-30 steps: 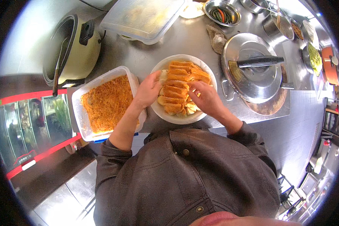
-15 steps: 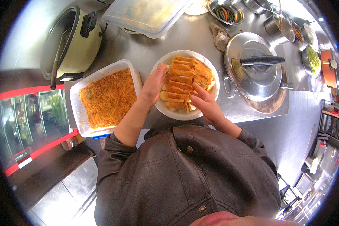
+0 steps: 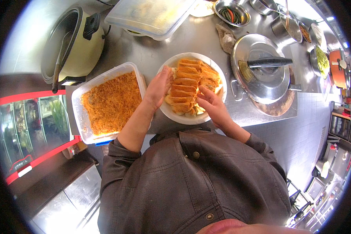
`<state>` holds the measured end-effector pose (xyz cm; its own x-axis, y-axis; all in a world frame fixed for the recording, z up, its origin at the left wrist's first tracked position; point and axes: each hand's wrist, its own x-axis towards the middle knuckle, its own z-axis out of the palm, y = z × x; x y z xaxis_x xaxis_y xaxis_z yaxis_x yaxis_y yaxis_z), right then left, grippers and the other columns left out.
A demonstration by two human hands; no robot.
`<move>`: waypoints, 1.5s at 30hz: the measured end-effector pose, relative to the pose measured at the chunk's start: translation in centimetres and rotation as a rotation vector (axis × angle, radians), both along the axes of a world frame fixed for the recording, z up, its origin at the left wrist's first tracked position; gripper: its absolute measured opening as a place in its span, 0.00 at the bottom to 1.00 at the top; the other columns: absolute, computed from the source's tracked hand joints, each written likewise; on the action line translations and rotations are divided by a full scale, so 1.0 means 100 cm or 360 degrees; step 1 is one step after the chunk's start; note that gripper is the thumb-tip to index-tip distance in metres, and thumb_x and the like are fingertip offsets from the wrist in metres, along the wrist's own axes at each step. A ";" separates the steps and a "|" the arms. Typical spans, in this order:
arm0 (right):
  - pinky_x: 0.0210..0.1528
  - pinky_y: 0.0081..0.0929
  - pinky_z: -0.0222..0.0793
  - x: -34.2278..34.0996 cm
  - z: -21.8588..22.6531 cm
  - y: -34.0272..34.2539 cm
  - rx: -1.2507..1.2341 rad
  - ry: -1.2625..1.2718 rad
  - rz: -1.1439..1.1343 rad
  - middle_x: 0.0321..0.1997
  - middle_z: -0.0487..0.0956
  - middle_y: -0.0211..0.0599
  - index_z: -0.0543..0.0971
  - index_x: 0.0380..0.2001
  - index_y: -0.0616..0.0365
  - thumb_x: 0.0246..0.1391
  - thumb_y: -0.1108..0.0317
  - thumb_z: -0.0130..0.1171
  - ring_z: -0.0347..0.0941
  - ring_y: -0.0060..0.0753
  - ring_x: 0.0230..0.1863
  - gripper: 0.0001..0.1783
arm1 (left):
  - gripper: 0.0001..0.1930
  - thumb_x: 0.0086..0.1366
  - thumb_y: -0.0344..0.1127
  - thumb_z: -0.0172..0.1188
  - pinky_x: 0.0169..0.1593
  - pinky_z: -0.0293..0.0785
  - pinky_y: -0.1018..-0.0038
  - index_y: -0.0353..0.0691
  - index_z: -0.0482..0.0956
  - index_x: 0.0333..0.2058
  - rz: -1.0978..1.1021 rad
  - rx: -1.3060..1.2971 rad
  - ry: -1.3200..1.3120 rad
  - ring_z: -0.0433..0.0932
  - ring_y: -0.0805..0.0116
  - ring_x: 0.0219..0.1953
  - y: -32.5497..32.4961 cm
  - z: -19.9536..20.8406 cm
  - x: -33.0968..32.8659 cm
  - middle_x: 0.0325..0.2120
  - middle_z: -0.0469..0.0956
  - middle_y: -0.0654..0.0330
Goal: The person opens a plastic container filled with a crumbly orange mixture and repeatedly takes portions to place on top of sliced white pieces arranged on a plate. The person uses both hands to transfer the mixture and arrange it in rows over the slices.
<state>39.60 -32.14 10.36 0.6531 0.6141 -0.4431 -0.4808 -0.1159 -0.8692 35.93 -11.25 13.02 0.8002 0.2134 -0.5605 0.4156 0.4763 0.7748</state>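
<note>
A round white bowl (image 3: 168, 114) stands before me on the steel counter. Orange-coated slices (image 3: 184, 89) overlap in rows inside it, over paler chunks along the edge. At the left side of the slices lies my left hand (image 3: 160, 86), its fingers stretched along the row and nothing gripped in them. My right hand (image 3: 212, 104) reaches in from the lower right, fingers apart and fingertips touching the right-hand slices. Left of the bowl, a clear plastic tub (image 3: 77, 110) holds an orange, crumbly coating (image 3: 112, 102).
A tall cream pot (image 3: 87, 52) with a ladle stands far left. Behind the bowl lies a lidded plastic container (image 3: 148, 17). To the right are a steel lid (image 3: 257, 84) with black handle, a cloth (image 3: 225, 37), and a steel bowl of chillies (image 3: 232, 15).
Both hands stay almost in place against the slices. The view has shifted slightly; nothing has been picked up or let go.
</note>
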 end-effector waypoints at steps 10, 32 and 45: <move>0.38 0.19 0.72 0.013 0.008 0.005 -0.0302 -0.0466 0.0209 0.44 0.76 0.42 0.59 0.60 0.71 0.55 0.66 0.57 0.74 0.23 0.38 0.33 | 0.39 0.68 0.60 0.40 0.67 0.44 0.64 0.29 0.49 0.63 -0.0007 0.0043 -0.0051 0.50 0.56 0.67 0.004 -0.003 0.010 0.64 0.51 0.44; 0.53 0.38 0.65 0.081 0.018 0.022 -0.0728 -0.1938 0.0265 0.46 0.77 0.47 0.73 0.48 0.60 0.49 0.61 0.57 0.71 0.48 0.48 0.23 | 0.40 0.67 0.60 0.41 0.68 0.40 0.64 0.30 0.47 0.64 -0.0057 -0.0064 -0.0106 0.48 0.57 0.68 0.009 0.003 0.030 0.65 0.48 0.44; 0.54 0.39 0.65 0.114 0.010 0.046 -0.1079 -0.2023 0.1111 0.52 0.73 0.42 0.67 0.56 0.54 0.39 0.65 0.62 0.67 0.49 0.54 0.36 | 0.42 0.67 0.60 0.43 0.67 0.40 0.65 0.27 0.46 0.63 -0.0167 -0.0167 -0.0068 0.46 0.58 0.68 0.007 0.005 0.041 0.65 0.46 0.44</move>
